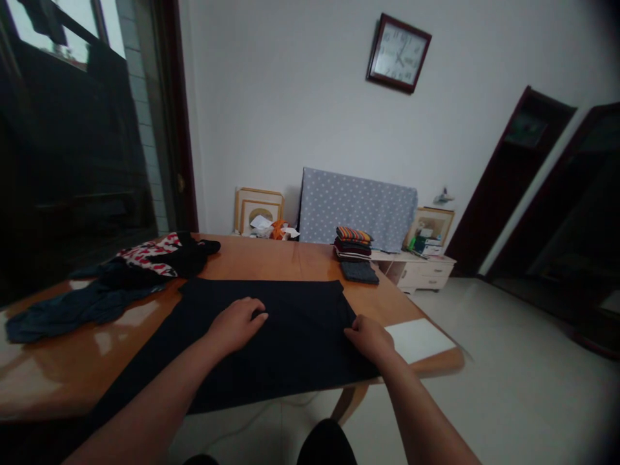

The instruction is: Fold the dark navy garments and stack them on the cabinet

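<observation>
A dark navy garment point(285, 349) lies spread flat on the wooden table, its near edge hanging over the table's front. My left hand point(239, 324) is over the middle of the cloth, fingers loosely curved and the thumb apart, with nothing visible in it. At the garment's right edge, my right hand point(369, 337) has its fingers closed on the fabric, where a small fold shows. Whether the garment is a shirt or trousers I cannot tell.
Rumpled clothes point(116, 278) lie at the table's left. A folded stack of clothes point(353, 248) stands toward the far right. A white sheet point(419, 339) lies near the right corner of the wooden table point(271, 255). Behind stands a white cabinet point(426, 274).
</observation>
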{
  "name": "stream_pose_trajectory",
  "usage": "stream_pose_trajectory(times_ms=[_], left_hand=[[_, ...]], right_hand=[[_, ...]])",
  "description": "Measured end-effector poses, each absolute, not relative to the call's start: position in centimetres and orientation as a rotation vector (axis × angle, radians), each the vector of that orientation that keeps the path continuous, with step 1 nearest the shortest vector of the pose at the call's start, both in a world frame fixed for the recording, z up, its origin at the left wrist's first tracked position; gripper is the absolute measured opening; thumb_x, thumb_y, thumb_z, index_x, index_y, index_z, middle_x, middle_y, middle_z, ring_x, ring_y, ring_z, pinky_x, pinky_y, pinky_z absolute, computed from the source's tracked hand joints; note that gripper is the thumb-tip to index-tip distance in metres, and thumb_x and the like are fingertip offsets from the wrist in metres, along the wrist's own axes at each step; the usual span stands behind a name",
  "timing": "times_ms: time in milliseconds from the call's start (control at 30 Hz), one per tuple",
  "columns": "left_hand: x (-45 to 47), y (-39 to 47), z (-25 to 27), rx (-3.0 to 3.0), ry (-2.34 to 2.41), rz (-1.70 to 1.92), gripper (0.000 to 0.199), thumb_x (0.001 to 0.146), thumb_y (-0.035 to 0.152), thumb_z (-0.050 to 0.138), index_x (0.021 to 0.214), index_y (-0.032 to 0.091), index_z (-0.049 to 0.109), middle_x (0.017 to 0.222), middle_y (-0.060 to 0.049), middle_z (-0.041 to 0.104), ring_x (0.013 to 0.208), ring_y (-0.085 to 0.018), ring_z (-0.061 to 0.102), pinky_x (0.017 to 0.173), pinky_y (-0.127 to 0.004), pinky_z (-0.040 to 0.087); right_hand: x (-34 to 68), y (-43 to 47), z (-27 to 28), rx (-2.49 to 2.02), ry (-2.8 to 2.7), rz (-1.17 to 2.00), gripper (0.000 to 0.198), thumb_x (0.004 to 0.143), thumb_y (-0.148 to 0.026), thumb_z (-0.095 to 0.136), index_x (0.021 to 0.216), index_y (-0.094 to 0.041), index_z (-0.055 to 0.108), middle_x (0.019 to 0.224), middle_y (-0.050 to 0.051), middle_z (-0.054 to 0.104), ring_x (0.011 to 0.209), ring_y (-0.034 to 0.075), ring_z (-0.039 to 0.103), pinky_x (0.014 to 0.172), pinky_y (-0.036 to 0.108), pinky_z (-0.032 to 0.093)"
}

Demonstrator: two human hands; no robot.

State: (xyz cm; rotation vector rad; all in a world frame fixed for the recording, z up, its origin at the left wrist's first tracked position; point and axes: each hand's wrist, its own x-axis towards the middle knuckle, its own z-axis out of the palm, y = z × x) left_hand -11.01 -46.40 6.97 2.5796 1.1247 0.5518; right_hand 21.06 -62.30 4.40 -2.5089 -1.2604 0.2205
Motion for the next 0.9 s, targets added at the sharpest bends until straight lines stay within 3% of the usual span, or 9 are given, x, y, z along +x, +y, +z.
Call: stream_pose_trajectory(times_ms=[167, 333, 433, 633, 900], left_hand=[[-0.9, -46.7, 6.7, 2.34, 0.77, 0.551, 0.027, 0.084, 0.043, 0.058, 0.091, 0.02, 0.071, 0.089, -0.005, 0.071, 0.083, -0.02, 0.063, 0.072, -0.028, 0.045], [5.5, -47.3, 5.3, 2.086, 0.752, 0.535, 0.052, 0.083, 0.064, 0.051, 0.072, 0.017, 0.069, 0.068, -0.004, 0.066, 0.068, -0.018, 0.059, 0.06, -0.027, 0.039], [6.6, -46.9, 4.4, 2.017, 0.792, 0.468, 0.052, 0.078, 0.067, 0.054, 0.063, 0.019, 0.066, 0.06, -0.002, 0.061, 0.064, -0.017, 0.056, 0.056, -0.026, 0.036], [6.6, -46.2, 3.3, 2.133, 0.928, 0.407, 0.026, 0.075, 0.045, 0.061, 0.073, 0.021, 0.072, 0.068, -0.001, 0.066, 0.065, -0.016, 0.057, 0.056, -0.025, 0.032], [6.3, -46.4, 2.7, 1.99, 0.914, 0.546, 0.02, 0.079, 0.042, 0.06, 0.076, 0.022, 0.065, 0.07, 0.0, 0.064, 0.068, -0.017, 0.057, 0.062, -0.026, 0.038]], right_hand=[[19.7, -61.6, 4.6, -2.327, -1.311, 0.198, 0.004, 0.08, -0.026, 0.058, 0.079, -0.023, 0.06, 0.078, 0.003, 0.067, 0.074, 0.018, 0.059, 0.063, 0.028, 0.03], [18.0, -60.3, 4.6, -1.912, -1.406, 0.222, 0.004, 0.084, -0.026, 0.056, 0.082, -0.023, 0.057, 0.078, 0.001, 0.065, 0.074, 0.017, 0.058, 0.066, 0.027, 0.034], [17.9, -59.9, 4.0, -1.682, -1.451, 0.367, 0.004, 0.084, -0.022, 0.055, 0.081, -0.022, 0.056, 0.079, -0.001, 0.064, 0.075, 0.016, 0.057, 0.068, 0.026, 0.038], [19.6, -59.6, 3.7, -1.471, -1.243, 0.814, 0.007, 0.084, -0.026, 0.058, 0.08, -0.02, 0.059, 0.074, -0.003, 0.06, 0.068, 0.011, 0.054, 0.062, 0.022, 0.04], [25.7, -55.8, 4.1, -1.567, -0.554, 1.098, 0.007, 0.088, -0.02, 0.053, 0.092, -0.015, 0.055, 0.081, 0.014, 0.07, 0.068, 0.019, 0.07, 0.061, 0.03, 0.058]])
